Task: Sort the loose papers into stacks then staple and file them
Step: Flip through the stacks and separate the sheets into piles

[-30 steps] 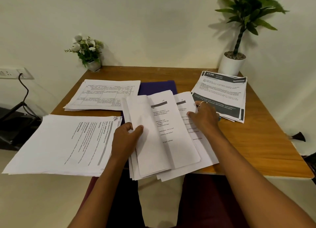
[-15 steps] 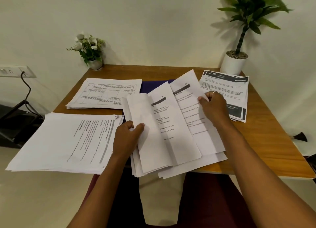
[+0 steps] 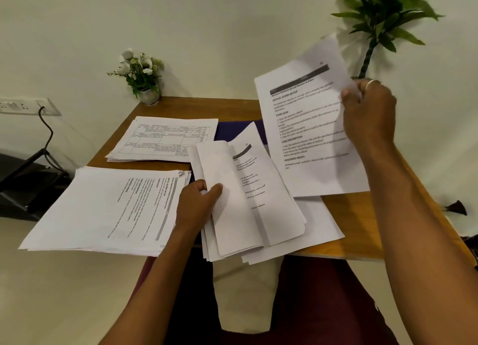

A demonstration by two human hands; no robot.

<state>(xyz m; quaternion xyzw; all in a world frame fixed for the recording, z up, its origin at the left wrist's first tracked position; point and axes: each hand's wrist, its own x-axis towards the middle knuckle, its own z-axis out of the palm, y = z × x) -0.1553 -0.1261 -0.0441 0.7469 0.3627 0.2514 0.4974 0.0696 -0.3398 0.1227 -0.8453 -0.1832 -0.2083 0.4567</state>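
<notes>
**Step in hand: sorting.** The right hand (image 3: 368, 111) pinches one sheet (image 3: 307, 127) by its right edge, fingers curled round it. It holds the sheet up, clear of the table (image 3: 362, 228), in the upper right of the frame. The left hand (image 3: 196, 207) grips the folded-back pages of the centre pile (image 3: 248, 197), thumb on top and fingers curled beneath. That pile lies at frame centre and overhangs the near table edge.

**Next move (judgement).** Match the sheet's heading to a stack, then lay the sheet squarely on it. Two stacks are in view:
- the near stack (image 3: 108, 207), lower left, text sideways;
- the far stack (image 3: 165, 137), left of centre, printed with tables.

The raised sheet hides the table area behind it, so whether another stack lies there cannot be told. The centre pile is unsorted, and stapling and filing look some way off. No stapler is in view.

**Surroundings and obstructions.**
- A blue folder (image 3: 232, 130) lies partly under the centre pile.
- A plant (image 3: 382, 16) stands just behind the raised sheet and may catch its top edge.
- A flower pot (image 3: 141, 78) sits at the far left corner of the table.
- A wall socket (image 3: 23, 106) with a cable is at the left edge of the frame.
- The near stack also overhangs the table and could slide off if nudged.
</notes>
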